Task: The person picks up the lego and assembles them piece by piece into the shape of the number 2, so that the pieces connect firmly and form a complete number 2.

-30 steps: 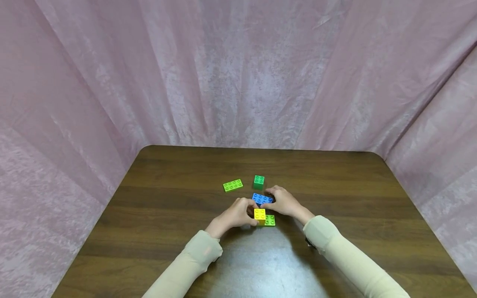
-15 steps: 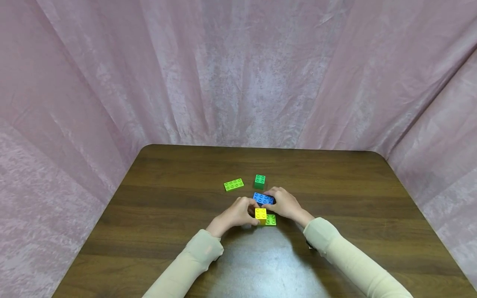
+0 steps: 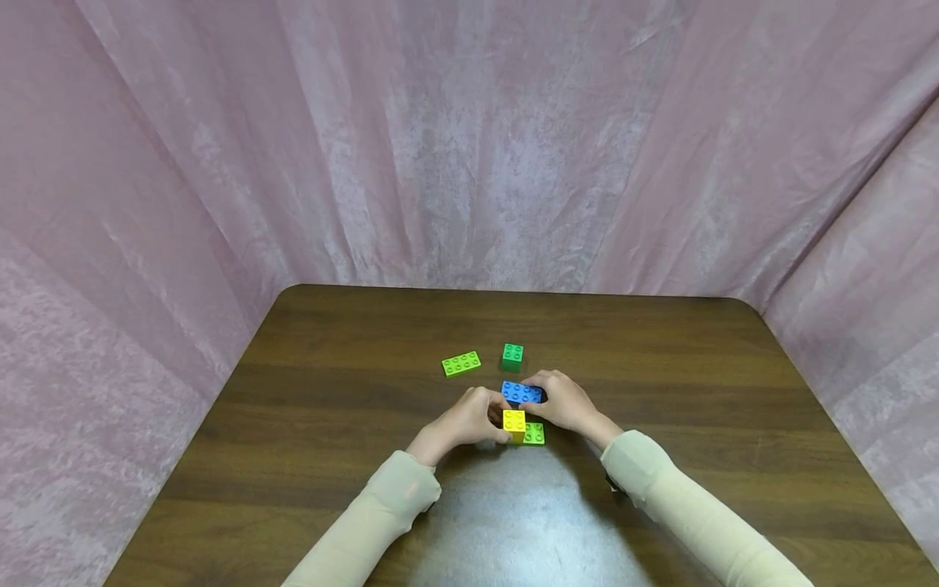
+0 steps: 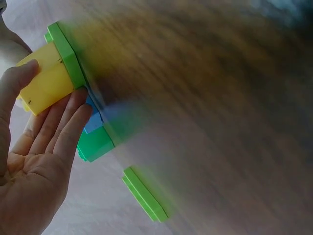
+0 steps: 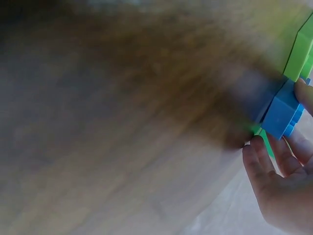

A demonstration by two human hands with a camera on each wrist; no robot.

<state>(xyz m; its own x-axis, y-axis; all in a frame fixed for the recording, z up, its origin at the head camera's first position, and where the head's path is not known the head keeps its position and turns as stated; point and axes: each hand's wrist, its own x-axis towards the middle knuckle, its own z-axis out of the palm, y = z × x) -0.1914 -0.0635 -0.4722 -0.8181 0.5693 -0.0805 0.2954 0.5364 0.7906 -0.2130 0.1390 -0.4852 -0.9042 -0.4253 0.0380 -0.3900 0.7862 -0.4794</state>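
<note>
My left hand (image 3: 469,417) holds a yellow building brick (image 3: 514,420) between thumb and fingers. Beneath the brick is a lime-green block (image 3: 535,434), whose studs show to its right in the head view. Just beyond it lies a blue building brick (image 3: 521,392). My right hand (image 3: 563,401) pinches this blue brick, thumb on the near side and fingers on the far side. Seen from the right wrist, the thumb touches the blue brick (image 5: 281,111) close to the lime-green block (image 5: 299,54). In the left wrist view, yellow (image 4: 46,78) sits against green (image 4: 67,56).
A dark green square brick (image 3: 513,357) stands beyond the blue one. To its left lies a thin lime-green plate (image 3: 461,364). All rest on a brown wooden table (image 3: 352,342), with pink curtains (image 3: 469,147) hanging behind and at the sides.
The blue brick and my right hand have shifted slightly to the right and a little toward me. My left hand stays on the yellow brick. The view has shifted slightly.
</note>
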